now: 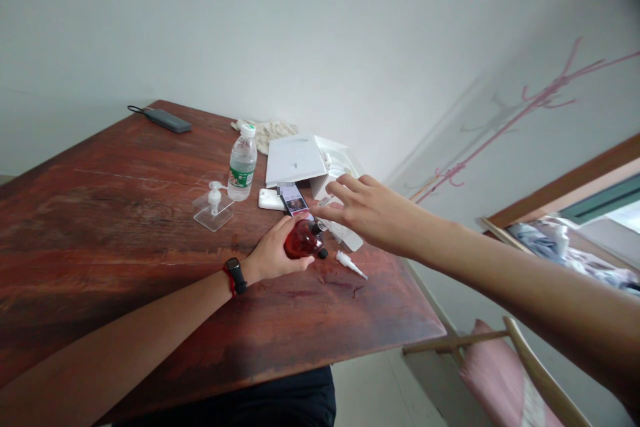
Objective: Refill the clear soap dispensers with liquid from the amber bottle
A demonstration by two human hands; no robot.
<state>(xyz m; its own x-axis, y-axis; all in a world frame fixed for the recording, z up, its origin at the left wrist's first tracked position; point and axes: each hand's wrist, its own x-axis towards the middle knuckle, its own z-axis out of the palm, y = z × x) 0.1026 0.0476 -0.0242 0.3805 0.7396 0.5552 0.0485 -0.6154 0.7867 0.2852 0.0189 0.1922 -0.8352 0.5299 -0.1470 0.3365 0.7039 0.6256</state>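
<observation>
Okay, left hand (273, 252) wrapped round red bottle (299, 241), which is tilted over the table (150, 227) near its front edge. Right hand (360, 207) just above bottle's neck, fingers spread forward; can't tell if fingertips pinch anything. Small black cap (323, 253) just beside bottle, white pump piece (351, 265) lying to its right. Beyond: phone (296, 205) near open white box (295, 159). Farther left, clear container with white pump (214, 201), upright water bottle (242, 170); grey device (170, 121) near far corner.
</observation>
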